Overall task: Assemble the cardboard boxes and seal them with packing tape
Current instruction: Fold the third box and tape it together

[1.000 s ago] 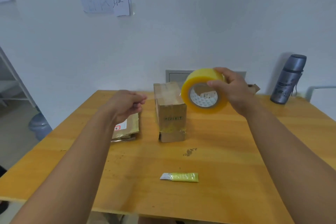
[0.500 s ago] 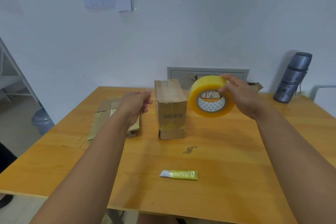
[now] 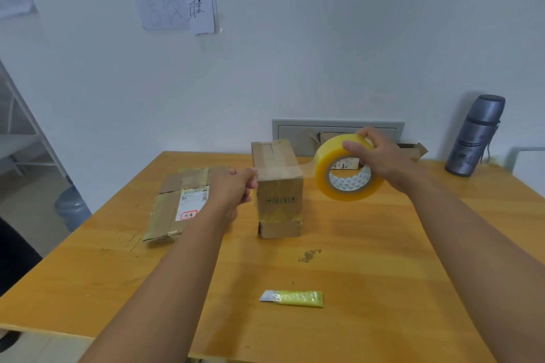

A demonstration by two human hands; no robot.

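A small assembled cardboard box [image 3: 278, 186] stands upright in the middle of the wooden table [image 3: 383, 274]. My right hand [image 3: 380, 156] grips a yellow roll of packing tape [image 3: 339, 174] just right of the box, held on edge. A clear strip of tape stretches from the roll across the box top to my left hand [image 3: 236, 186], which pinches its free end at the box's upper left edge. A flattened cardboard box [image 3: 174, 203] with a shipping label lies to the left, partly under my left forearm.
A small yellow-green tube [image 3: 293, 298] lies near the table's front edge. A grey flask [image 3: 474, 135] stands at the back right. More cardboard [image 3: 413, 150] sits behind the tape roll against the wall. A blue water jug [image 3: 72, 208] is on the floor left.
My left hand has moved right to the box's upper left edge, and a strip of tape now spans the box top. The roll has dropped slightly lower.
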